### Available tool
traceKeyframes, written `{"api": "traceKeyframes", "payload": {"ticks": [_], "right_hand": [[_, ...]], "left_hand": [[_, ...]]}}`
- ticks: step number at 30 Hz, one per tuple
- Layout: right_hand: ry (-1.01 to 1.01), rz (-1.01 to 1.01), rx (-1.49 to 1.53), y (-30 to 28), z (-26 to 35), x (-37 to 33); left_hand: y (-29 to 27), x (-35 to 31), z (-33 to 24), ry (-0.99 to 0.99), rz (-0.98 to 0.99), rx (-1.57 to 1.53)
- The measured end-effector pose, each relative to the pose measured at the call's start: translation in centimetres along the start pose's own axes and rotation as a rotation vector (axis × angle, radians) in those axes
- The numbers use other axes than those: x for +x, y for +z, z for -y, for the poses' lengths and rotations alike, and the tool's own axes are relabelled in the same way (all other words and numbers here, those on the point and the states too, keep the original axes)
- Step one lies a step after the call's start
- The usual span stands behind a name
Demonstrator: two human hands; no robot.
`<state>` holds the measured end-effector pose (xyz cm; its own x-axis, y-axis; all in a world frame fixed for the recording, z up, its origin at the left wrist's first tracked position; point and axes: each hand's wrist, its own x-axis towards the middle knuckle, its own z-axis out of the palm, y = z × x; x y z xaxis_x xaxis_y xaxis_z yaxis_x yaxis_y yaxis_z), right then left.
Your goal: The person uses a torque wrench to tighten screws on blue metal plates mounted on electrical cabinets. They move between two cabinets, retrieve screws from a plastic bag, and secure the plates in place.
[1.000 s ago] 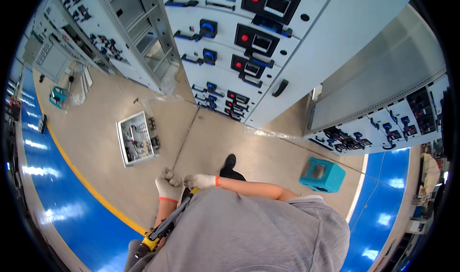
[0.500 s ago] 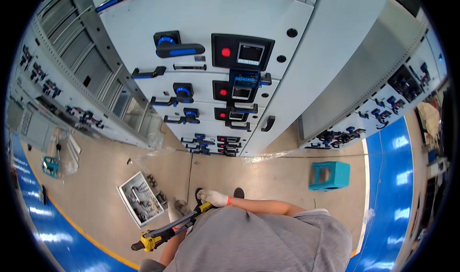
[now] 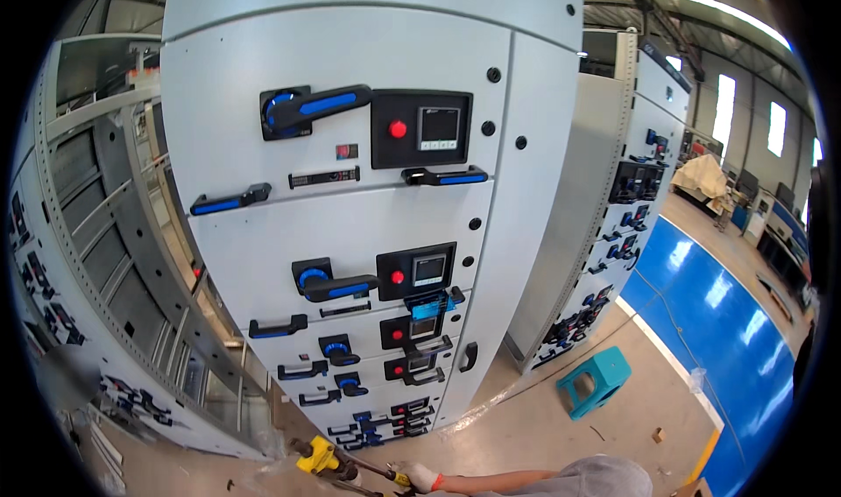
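Note:
A long-handled hand rivet gun (image 3: 319,455) with a yellow head and dark nozzle shows at the bottom edge, its head pointing up and left. My right hand (image 3: 417,477), in a white glove with an orange cuff, is closed around one handle near its yellow grip. My left hand is out of the picture, below the lower edge. In front of me stands a tall light-grey switchgear cabinet (image 3: 350,225). Its stacked drawers carry blue-and-black rotary handles (image 3: 320,105), red buttons and small display panels (image 3: 422,129). The tool's head is in front of the cabinet's foot.
An open metal frame (image 3: 96,208) rises at the left. Another cabinet row (image 3: 569,208) stands right, beside a teal stool (image 3: 596,381). Clear plastic film (image 3: 473,414) lies along the cabinet base. A blue floor lane (image 3: 710,296) runs at the far right.
My view has tilted up, so the cabinet fills more of the picture. The rivet gun's head has swung up and rightward. My left hand and the parts tray have left the picture.

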<state>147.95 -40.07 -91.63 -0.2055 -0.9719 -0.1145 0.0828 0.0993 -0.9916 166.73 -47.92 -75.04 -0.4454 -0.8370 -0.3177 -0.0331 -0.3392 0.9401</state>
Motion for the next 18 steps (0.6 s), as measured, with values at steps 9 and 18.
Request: {"api": "traceKeyframes", "payload": {"ticks": [9, 18], "right_hand": [[0.204, -0.286, 0.211, 2.9, 5.3, -0.2], [-0.153, -0.46, -0.006, -5.0, 8.4, 2.1]], "left_hand": [[1.1, 2.2, -3.9, 0.153, 0.23, 0.115], [1.5, 6.0, -8.0, 0.555, 0.302, 0.337]]}}
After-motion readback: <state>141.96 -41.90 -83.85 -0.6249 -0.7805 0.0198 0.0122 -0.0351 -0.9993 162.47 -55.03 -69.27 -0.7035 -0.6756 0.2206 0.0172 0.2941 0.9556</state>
